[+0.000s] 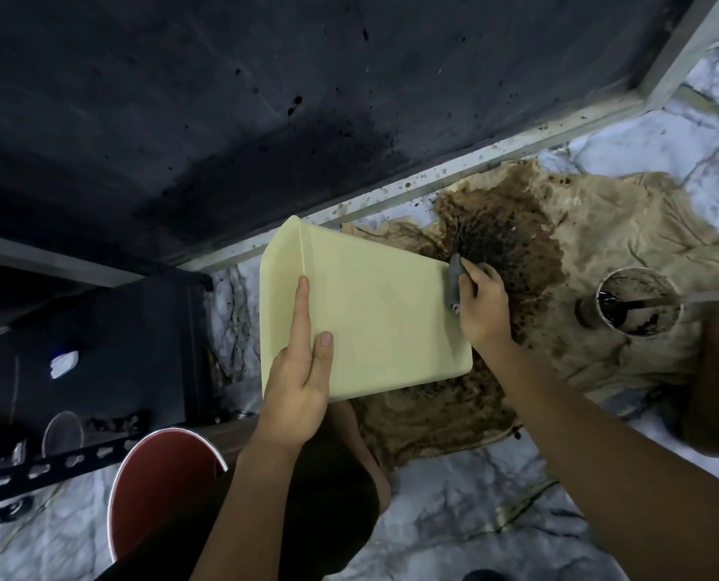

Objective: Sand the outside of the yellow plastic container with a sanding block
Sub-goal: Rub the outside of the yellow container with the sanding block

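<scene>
behind the yellow container's (374, 325) right edge, right grip (484, 306) around half-hidden sanding block (455, 285)

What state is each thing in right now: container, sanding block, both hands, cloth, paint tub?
yellow container: tilted, held off the floor
sanding block: pressed against the container's far edge
left hand: gripping the container's near side
right hand: fingers closed on the block
cloth: spread out, stained dark
white tub: open, stick inside
</scene>
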